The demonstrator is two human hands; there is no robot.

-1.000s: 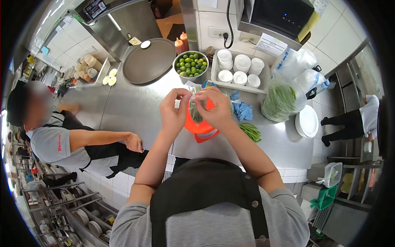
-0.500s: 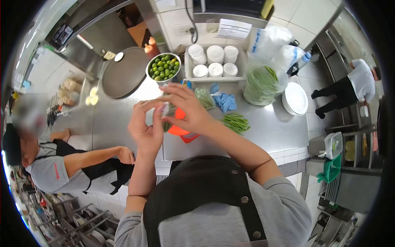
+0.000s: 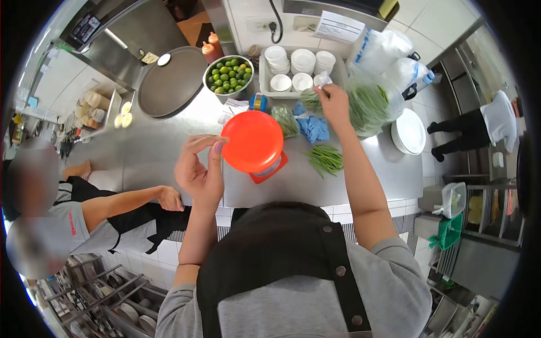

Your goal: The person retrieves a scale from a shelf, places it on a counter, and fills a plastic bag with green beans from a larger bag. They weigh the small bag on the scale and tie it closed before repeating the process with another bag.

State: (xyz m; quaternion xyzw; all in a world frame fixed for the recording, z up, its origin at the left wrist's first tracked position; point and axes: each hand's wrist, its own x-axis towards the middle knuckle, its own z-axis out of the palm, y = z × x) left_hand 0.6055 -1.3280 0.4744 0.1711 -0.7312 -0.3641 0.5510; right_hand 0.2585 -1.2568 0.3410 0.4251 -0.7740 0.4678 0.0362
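Observation:
My right hand point(image 3: 336, 108) reaches over the back of the counter, its fingertips pinched on the gathered top of a small clear bag of green beans point(image 3: 311, 101). Close to it lie another bag of green vegetables point(image 3: 285, 122) and a crumpled blue cloth or glove point(image 3: 313, 129). Loose green beans point(image 3: 325, 159) lie on the steel counter nearer me. My left hand point(image 3: 200, 172) hovers at the left edge of a kitchen scale with an orange-red top plate point(image 3: 253, 141). Its fingers are loosely curled, thumb and index apart, with nothing visible between them.
A bowl of green limes point(image 3: 229, 78) and a tray of white cups point(image 3: 262, 84) stand along the back. A large bag of green beans point(image 3: 369, 104) and a white tub point(image 3: 408, 132) are at right. A co-worker's hand point(image 3: 170, 199) is at the left counter edge.
My hands have parted. My right hand has carried the small bag from over the scale to the back right. The scale's plate is now uncovered; my left hand stays beside it.

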